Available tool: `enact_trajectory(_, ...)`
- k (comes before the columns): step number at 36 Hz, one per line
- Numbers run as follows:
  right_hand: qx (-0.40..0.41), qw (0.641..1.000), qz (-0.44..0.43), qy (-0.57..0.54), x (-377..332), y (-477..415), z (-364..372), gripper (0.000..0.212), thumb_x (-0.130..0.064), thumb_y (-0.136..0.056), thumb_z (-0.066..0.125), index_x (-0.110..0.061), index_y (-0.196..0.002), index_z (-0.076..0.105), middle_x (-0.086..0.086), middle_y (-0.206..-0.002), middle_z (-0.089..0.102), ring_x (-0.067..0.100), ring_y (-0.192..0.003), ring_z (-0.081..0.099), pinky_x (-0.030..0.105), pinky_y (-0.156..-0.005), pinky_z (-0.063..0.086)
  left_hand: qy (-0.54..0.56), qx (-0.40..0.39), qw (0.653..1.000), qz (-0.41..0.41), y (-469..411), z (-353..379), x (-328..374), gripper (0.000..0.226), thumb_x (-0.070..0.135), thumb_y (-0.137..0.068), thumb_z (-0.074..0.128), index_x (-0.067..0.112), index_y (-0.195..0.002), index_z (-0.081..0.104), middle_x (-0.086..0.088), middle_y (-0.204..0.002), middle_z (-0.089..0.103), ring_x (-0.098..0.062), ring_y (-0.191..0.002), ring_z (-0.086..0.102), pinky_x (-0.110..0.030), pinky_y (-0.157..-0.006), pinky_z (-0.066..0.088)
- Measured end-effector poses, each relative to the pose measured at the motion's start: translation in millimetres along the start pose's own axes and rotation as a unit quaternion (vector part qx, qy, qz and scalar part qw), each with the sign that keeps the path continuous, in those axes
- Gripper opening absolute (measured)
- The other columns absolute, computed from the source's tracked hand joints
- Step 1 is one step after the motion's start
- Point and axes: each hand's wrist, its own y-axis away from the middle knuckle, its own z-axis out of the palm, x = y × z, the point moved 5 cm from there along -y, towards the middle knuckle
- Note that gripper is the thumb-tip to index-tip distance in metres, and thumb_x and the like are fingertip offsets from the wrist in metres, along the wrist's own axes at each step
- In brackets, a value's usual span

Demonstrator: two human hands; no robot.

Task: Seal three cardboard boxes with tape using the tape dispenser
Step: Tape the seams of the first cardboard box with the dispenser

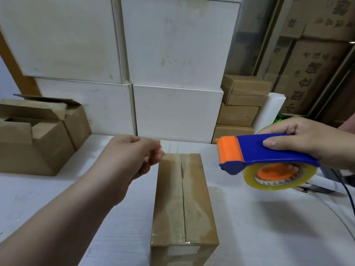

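Note:
A closed brown cardboard box [194,204] lies lengthwise on the white table [76,189] in front of me, and clear tape [172,189] runs along its top seam and down the near end. My left hand [132,156] hovers at the box's far left corner, its fingers curled and pinching what looks like the free end of the clear tape. To the right of the box, above the table, my right hand [307,139] grips a blue tape dispenser [269,150]. Its orange blade guard points left, and the clear tape roll [255,181] hangs beneath it.
Two open brown boxes [38,139] stand at the left of the table. White cartons [172,112] are stacked behind it. Small sealed brown boxes [240,104] are piled at the back right, before large printed cartons [307,73]. A dark cable [347,191] trails at the right edge.

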Motion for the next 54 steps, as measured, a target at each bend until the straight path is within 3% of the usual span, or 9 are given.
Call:
enact_trajectory(3,-0.017,1.0,0.001,0.003,-1,-13,-1,0.072,-0.081,-0.055,0.078,-0.031,-0.106,0.082,0.009,-0.1,0.082,0.024,-0.086,0.078,0.034,-0.075,0.059,-0.049,0.013,0.999,0.02,-8,1,-8,0.025,0.016,-0.093,0.068,0.001,-0.073,0.073,-0.005,-0.067,0.072,-0.019,-0.066,0.052,-0.028,-0.065,0.046)
enact_trajectory(9,-0.043,0.999,0.008,-0.024,7,-33,-3,0.077,-0.078,-0.047,0.085,-0.025,-0.102,0.084,0.012,-0.087,0.082,0.018,-0.069,0.077,0.023,-0.06,0.059,-0.04,0.006,0.999,0.011,-16,-3,-22,0.031,0.025,-0.096,0.072,-0.002,-0.081,0.074,-0.003,-0.062,0.063,-0.021,-0.063,0.046,-0.029,-0.064,0.043)
enact_trajectory(16,-0.049,0.999,0.003,-0.023,10,-40,-5,0.075,-0.078,-0.049,0.085,-0.026,-0.104,0.083,0.014,-0.093,0.082,0.031,-0.082,0.079,0.032,-0.07,0.063,-0.059,0.035,0.997,0.042,-16,-3,-26,0.027,0.022,-0.098,0.068,0.011,-0.072,0.069,-0.002,-0.068,0.073,-0.011,-0.054,0.057,-0.034,-0.064,0.047)
enact_trajectory(22,-0.059,0.998,0.007,-0.019,6,-47,-2,0.073,-0.079,-0.052,0.084,-0.029,-0.104,0.083,0.012,-0.097,0.082,0.029,-0.084,0.079,0.031,-0.071,0.063,-0.079,0.047,0.994,0.058,-17,0,-29,0.031,0.021,-0.098,0.063,0.014,-0.068,0.064,-0.003,-0.061,0.068,-0.017,-0.056,0.054,-0.042,-0.066,0.044)
enact_trajectory(26,-0.066,0.998,0.008,-0.014,5,-49,0,0.074,-0.08,-0.051,0.083,-0.028,-0.104,0.083,0.011,-0.094,0.082,0.023,-0.076,0.078,0.025,-0.065,0.061,-0.098,0.05,0.993,0.051,-18,-1,-32,0.032,0.024,-0.097,0.063,0.019,-0.065,0.066,-0.002,-0.061,0.068,-0.018,-0.057,0.055,-0.043,-0.067,0.046)
enact_trajectory(37,-0.061,0.998,0.007,-0.01,10,-49,-1,0.072,-0.08,-0.053,0.081,-0.029,-0.104,0.083,0.011,-0.097,0.082,0.027,-0.083,0.079,0.027,-0.07,0.062,-0.111,0.049,0.991,0.055,-17,4,-33,0.029,0.027,-0.099,0.062,0.01,-0.076,0.065,0.005,-0.055,0.064,-0.011,-0.052,0.056,-0.042,-0.068,0.05)
enact_trajectory(42,-0.062,0.998,0.01,-0.006,12,-50,-1,0.074,-0.08,-0.051,0.082,-0.029,-0.104,0.083,0.01,-0.097,0.082,0.026,-0.084,0.079,0.027,-0.069,0.062,-0.113,0.05,0.991,0.054,-17,4,-33,0.03,0.029,-0.098,0.062,0.01,-0.075,0.066,0.003,-0.057,0.065,-0.016,-0.056,0.056,-0.043,-0.069,0.052)
enact_trajectory(49,-0.063,0.998,0.015,0.005,16,-52,-1,0.074,-0.083,-0.052,0.08,-0.031,-0.104,0.083,0.009,-0.101,0.082,0.028,-0.09,0.078,0.034,-0.072,0.062,-0.12,0.047,0.99,0.051,-17,4,-33,0.031,0.03,-0.099,0.062,0.011,-0.075,0.067,0.003,-0.057,0.066,-0.013,-0.055,0.057,-0.052,-0.077,0.058)
enact_trajectory(54,-0.062,0.998,0.011,0.004,19,-53,-1,0.074,-0.082,-0.052,0.08,-0.031,-0.105,0.083,0.008,-0.101,0.082,0.027,-0.09,0.078,0.036,-0.077,0.061,-0.12,0.046,0.99,0.056,-19,3,-36,0.031,0.031,-0.1,0.062,0.012,-0.075,0.067,0.005,-0.056,0.065,-0.01,-0.053,0.057,-0.042,-0.069,0.052)
